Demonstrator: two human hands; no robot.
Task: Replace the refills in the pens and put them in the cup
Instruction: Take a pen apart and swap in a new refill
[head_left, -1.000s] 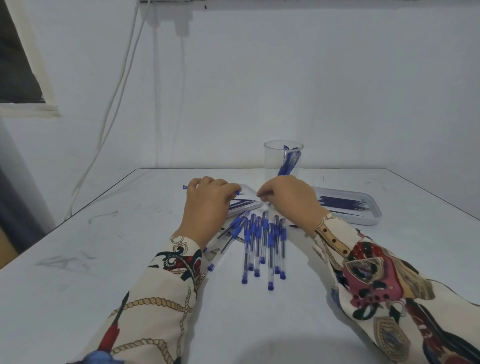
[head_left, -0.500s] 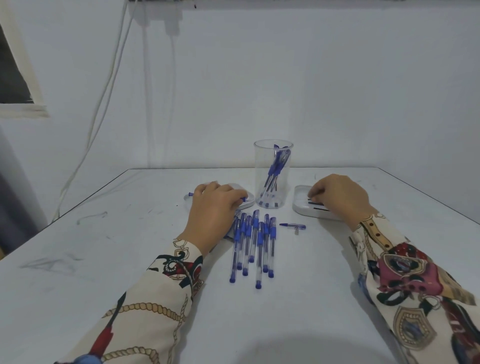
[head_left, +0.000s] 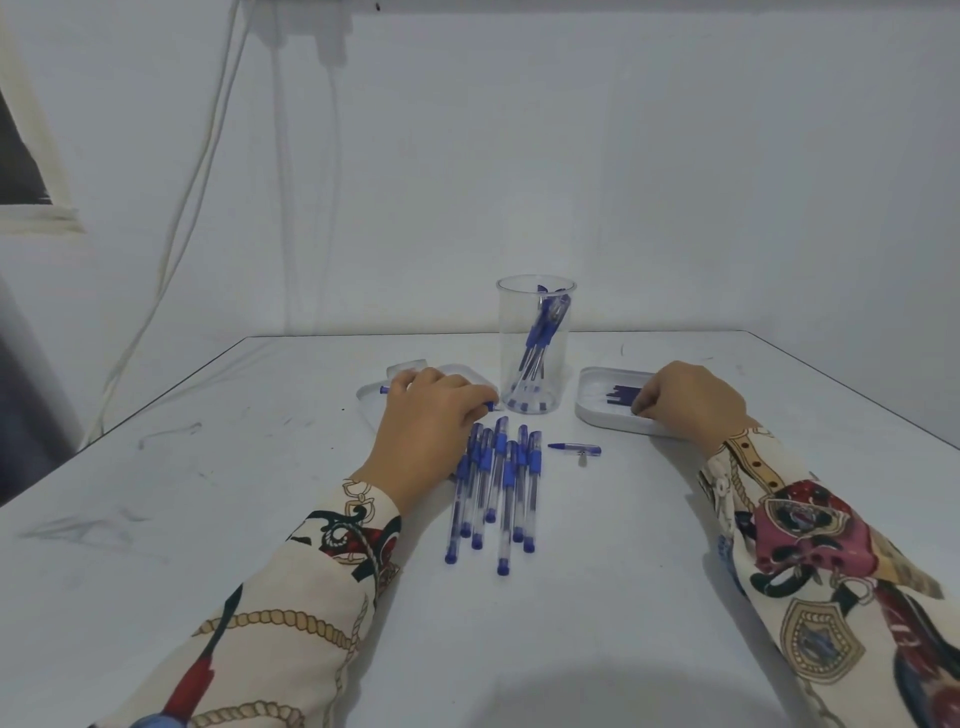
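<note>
On the white desk (head_left: 623, 597) my left grip (head_left: 426, 431) clamps a pen barrel (head_left: 385, 389); right grip (head_left: 685, 400) pinches a fresh refill (head_left: 621, 401) from its tray (head_left: 597, 415) to load it.

Dim, cool even light; soft shadows; wide-angle bending at edges.

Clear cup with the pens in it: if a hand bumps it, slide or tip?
Probably tips sooner than slides: the cup is tall and narrow, and looks like thin, light plastic. The pens inside lean toward its right rim, so weight likely sits high and off-centre. The white table looks smooth, so a low push might just slide it.
</note>
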